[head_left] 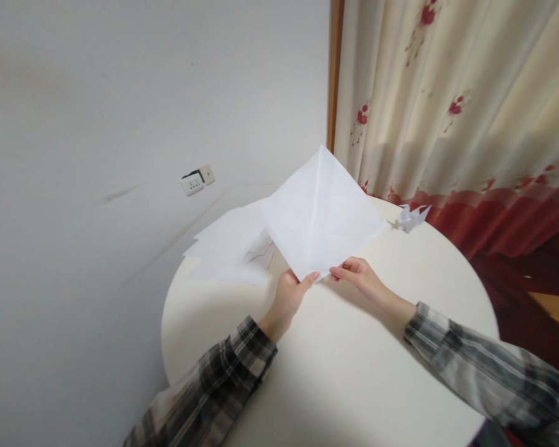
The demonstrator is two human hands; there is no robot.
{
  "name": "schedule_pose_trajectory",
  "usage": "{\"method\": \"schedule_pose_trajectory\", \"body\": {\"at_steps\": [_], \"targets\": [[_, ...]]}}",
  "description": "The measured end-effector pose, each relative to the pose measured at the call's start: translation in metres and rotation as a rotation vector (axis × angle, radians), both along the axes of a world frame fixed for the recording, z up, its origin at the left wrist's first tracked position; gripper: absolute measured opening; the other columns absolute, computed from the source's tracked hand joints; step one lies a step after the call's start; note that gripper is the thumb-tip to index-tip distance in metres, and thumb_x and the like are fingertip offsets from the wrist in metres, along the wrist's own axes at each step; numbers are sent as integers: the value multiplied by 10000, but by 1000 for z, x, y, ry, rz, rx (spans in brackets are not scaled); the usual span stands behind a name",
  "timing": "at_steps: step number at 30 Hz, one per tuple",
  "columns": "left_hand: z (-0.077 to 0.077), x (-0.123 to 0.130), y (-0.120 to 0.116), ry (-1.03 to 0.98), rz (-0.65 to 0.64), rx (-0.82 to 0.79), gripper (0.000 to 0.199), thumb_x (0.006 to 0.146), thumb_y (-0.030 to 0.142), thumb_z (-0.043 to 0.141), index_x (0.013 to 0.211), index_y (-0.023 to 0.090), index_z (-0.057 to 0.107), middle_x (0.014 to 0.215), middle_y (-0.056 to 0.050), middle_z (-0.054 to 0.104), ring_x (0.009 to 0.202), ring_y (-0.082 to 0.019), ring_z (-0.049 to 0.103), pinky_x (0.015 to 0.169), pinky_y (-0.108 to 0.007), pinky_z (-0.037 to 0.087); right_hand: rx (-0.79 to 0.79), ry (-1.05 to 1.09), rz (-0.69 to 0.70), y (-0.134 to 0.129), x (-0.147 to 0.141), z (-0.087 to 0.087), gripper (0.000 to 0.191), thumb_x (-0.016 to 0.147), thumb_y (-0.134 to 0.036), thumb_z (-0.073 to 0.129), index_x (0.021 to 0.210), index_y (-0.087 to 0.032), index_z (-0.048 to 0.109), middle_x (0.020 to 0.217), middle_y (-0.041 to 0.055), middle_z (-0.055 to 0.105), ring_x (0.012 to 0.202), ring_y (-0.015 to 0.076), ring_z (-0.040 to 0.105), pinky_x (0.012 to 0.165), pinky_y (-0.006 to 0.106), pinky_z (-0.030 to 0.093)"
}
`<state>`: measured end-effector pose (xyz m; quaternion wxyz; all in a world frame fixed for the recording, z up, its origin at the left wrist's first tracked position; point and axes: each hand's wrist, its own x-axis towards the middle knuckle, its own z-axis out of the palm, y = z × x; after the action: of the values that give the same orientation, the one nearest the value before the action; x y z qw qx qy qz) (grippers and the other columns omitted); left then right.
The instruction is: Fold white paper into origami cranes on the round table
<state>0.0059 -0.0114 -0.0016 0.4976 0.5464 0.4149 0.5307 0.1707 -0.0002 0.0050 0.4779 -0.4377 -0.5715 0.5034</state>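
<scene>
A square sheet of white paper (335,211) is held up above the table, one corner pointing away from me and a crease running from that corner toward me. My left hand (289,298) pinches it close to the near corner, thumb on top. On the other side of that corner, my right hand (356,276) grips the lower right edge between thumb and fingers. The near corner looks slightly turned over between the two hands. Fingers beneath the paper are partly hidden.
More white sheets (223,242) lie at the back left of the round white table (354,360). A folded paper crane (410,218) stands at the back right. Behind are a wall with a socket (193,183) and a flowered curtain (423,112).
</scene>
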Motion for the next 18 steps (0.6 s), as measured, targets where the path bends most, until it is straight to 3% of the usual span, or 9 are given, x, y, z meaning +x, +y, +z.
{"method": "schedule_pose_trajectory", "body": {"at_steps": [18], "targets": [[3, 1, -2, -7, 1, -39, 367, 652, 311, 703, 945, 95, 660, 1002, -117, 675, 924, -255, 621, 820, -337, 474, -16, 7, 23, -2, -6, -3, 245, 609, -393, 655, 591, -158, 588, 584, -1, 598, 572, 122, 519, 592, 256, 386]]}}
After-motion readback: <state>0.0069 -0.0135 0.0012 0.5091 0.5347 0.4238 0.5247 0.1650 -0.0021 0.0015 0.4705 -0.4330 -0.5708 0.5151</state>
